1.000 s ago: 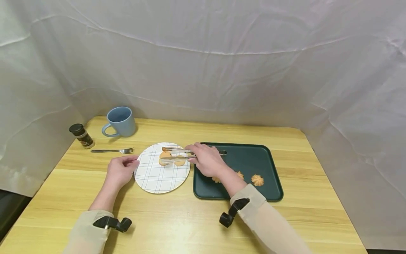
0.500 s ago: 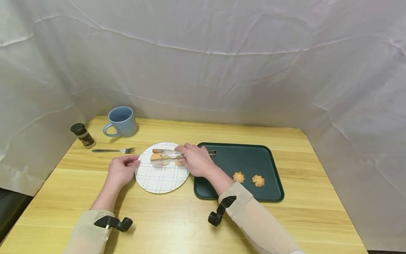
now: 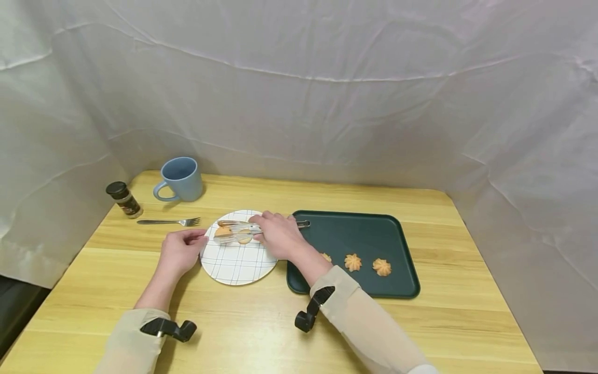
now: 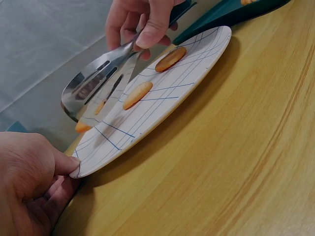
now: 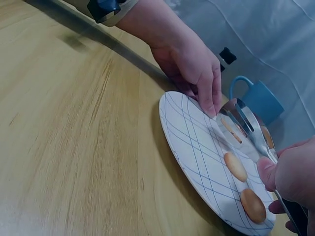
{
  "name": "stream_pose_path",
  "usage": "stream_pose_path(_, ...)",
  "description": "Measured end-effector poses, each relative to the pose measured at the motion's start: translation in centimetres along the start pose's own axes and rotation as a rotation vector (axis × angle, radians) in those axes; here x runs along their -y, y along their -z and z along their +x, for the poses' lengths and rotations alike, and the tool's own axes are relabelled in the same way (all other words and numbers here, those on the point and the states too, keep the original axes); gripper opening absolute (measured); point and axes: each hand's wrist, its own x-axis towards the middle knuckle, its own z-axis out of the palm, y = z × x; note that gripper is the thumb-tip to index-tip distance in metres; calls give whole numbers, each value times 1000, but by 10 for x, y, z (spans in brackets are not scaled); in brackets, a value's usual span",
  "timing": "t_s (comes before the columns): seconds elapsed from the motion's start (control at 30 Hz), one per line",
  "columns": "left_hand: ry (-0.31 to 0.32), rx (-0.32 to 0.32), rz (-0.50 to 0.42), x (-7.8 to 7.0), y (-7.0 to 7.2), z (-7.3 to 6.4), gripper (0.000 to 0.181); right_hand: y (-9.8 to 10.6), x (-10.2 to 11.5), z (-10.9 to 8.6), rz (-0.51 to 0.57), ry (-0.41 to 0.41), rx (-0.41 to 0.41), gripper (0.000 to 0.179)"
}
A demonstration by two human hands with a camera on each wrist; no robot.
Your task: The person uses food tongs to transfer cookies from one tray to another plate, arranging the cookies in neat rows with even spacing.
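Observation:
My left hand [image 3: 181,252] pinches the left rim of a round white plate [image 3: 238,267] with a blue grid pattern. In the left wrist view its thumb lies on top of the rim. My right hand [image 3: 282,236] grips metal tongs [image 4: 88,83], reaching in from the plate's right side. Between the tong tips, over the far left part of the plate, is a round cookie [image 3: 223,232], partly covered by the metal. Two flat cookies lie on the plate: a pale one [image 4: 138,95] and a browner one [image 4: 171,59] nearer the right hand.
Right of the plate lies a dark green tray [image 3: 345,234] bearing star-shaped cookies [image 3: 353,262], one partly behind the right wrist. A fork [image 3: 168,222], a blue mug [image 3: 184,182] and a black-capped shaker [image 3: 125,200] stand or lie at the back left. Pale cloth [image 3: 299,104] encloses the table.
My right hand has moved left across the plate with the tongs and the cookie in them, uncovering more of the tray. The left hand stays on the rim.

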Motion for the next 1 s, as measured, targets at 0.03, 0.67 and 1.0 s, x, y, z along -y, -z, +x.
stream_pose_path(0.03, -1, -1, 0, 0, 0, 0, 32, 0, 1, 1, -5, -3, 2, 48)
stream_pose_path(0.67, -1, 4, -6, 3, -3, 2, 32, 4, 8, 1, -17, -15, 27, 50)
stream_pose_path(1.0, 2, 6, -2, 2, -1, 5, 33, 26, -13, -23, 80, 0, -16, 51)
